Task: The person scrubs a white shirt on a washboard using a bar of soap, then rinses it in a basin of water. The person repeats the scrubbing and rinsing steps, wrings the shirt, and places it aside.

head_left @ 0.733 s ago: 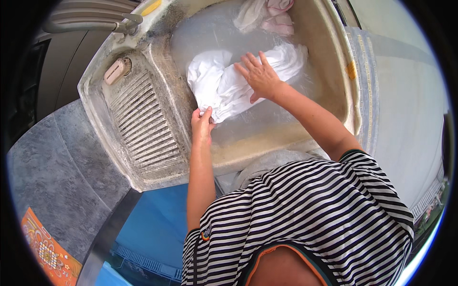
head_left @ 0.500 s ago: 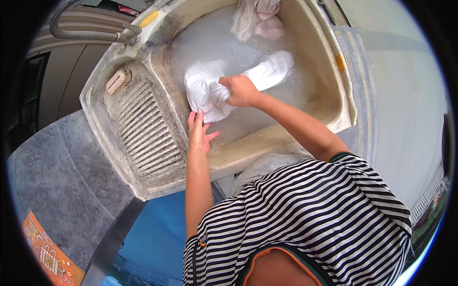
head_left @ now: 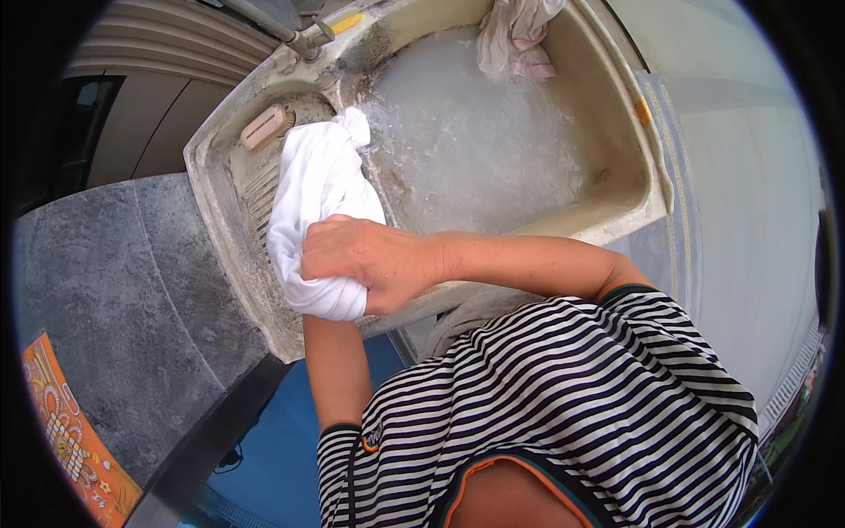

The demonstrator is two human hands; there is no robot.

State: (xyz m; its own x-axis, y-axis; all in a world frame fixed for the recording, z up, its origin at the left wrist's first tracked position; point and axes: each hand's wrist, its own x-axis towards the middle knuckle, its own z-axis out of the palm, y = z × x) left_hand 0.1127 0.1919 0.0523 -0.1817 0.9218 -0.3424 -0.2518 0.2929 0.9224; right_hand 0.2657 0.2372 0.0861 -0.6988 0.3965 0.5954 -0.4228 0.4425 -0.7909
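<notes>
A wet white cloth (head_left: 319, 180) lies bunched over the ribbed washboard (head_left: 254, 195) on the left side of the sink. My right hand (head_left: 374, 261) is closed round the near end of the cloth, at the washboard's lower edge. Up from below comes my left forearm (head_left: 334, 370), and it disappears beneath the cloth. The cloth hides my left hand and its fingers. The far end of the bundle reaches the ridge between washboard and basin.
The stone sink's basin (head_left: 607, 195) holds cloudy water (head_left: 471, 132). A pale cloth (head_left: 515, 40) hangs over its far edge. A scrubbing brush (head_left: 267, 128) sits above the washboard, near the tap (head_left: 308, 42). Left of the sink is a grey counter (head_left: 114, 264) with an orange packet (head_left: 75, 431).
The white cloth has come out of the basin water onto the washboard, carried left and nearer by my right hand. My left hand, open and visible before, is now under the cloth.
</notes>
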